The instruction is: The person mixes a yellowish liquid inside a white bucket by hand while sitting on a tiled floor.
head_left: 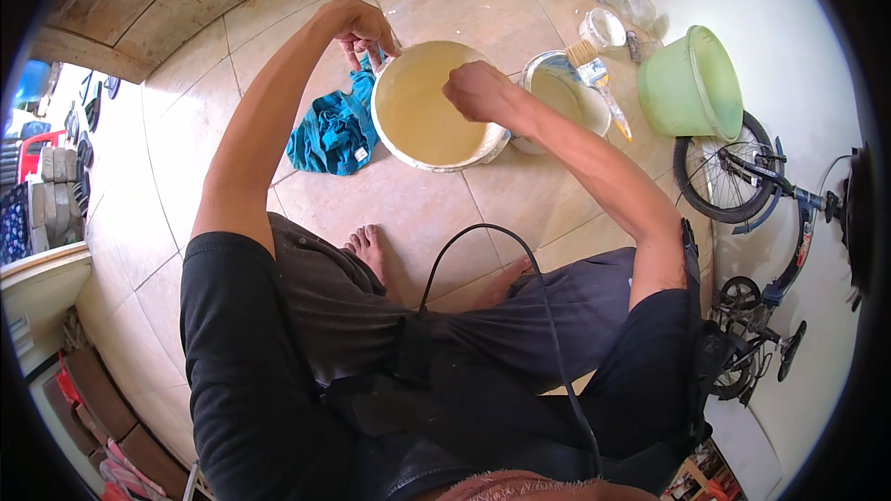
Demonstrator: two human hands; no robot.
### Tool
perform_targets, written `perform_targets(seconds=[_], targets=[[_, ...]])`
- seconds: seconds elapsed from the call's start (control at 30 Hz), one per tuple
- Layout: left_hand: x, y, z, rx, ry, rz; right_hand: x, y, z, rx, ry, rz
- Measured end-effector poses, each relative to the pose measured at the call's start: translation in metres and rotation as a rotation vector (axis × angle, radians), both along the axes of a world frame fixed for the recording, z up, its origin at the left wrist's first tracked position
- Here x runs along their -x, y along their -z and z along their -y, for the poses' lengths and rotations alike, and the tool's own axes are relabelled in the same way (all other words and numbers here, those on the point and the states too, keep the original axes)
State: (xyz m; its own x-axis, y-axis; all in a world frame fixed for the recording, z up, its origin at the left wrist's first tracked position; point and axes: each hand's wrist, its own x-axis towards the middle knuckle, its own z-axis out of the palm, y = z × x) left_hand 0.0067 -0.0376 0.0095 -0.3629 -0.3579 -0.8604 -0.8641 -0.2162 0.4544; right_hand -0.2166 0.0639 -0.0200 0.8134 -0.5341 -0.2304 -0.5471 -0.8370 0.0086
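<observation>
2 hands meet a white bucket (436,160): left hand (364,32) pinching its rim, right hand (478,91) fisted above its yellowish liquid.

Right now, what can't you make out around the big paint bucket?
Head view only:
- What the right hand holds inside the white bucket: hidden by the fist.
- The left hand fingertips at the rim: curled out of sight.
- Second bucket contents: partly covered by the paintbrush.
</observation>
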Motion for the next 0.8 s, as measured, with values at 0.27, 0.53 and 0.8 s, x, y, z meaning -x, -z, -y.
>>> perform_targets(seconds=[0.27, 0.53, 0.8], targets=[[0.014, 0.003, 0.005, 0.014, 0.014, 0.011, -0.003, 0.041, 0.000, 0.122, -0.043, 0.631], [-0.003, 0.011, 0.006, -0.024, -0.055, 0.000, 0.003, -0.006, -0.013, -0.096, -0.064, 0.142], [0.011, -0.002, 0.000, 0.005, -0.016, -0.022, -0.009, 0.027, -0.010, 0.207, -0.042, 0.488]])
